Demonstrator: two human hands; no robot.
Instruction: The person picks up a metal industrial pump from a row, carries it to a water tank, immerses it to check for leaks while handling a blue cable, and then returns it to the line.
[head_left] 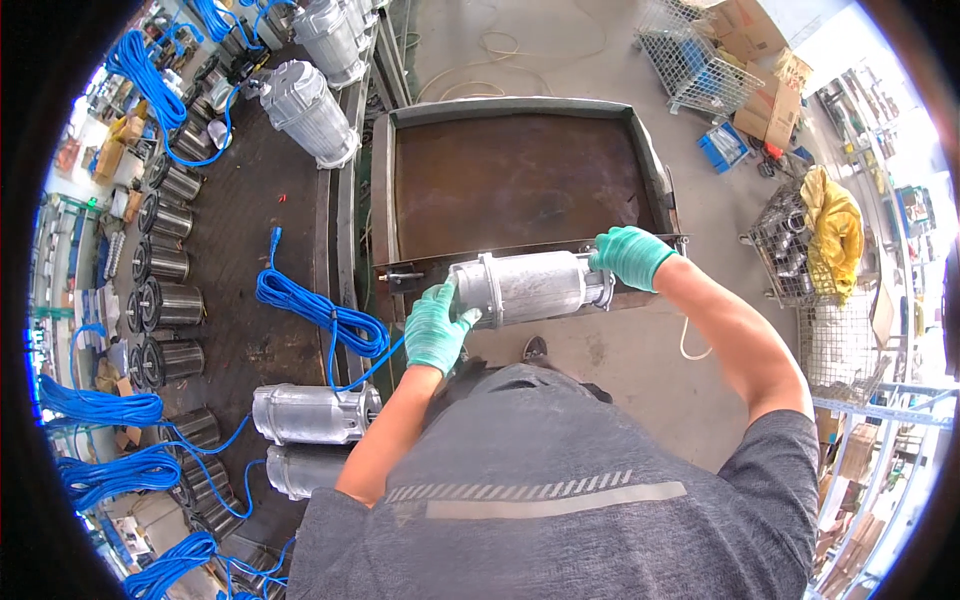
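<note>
Evidently heavy, stiff: silver motor housing [540,284], centre of frame, at near edge of metal tray [383,180]. Left hand [437,325] clasping left end; right hand [630,258] gripping right end. Smooth shell probably slippery; best held at both ends.

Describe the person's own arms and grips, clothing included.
The left grip and right grip wear close-fitting mint-green gloves ending around the wrists. The forearms are bare below short, dark grey fabric sleeves. No cables or markings show on gloves or sleeves.
</note>
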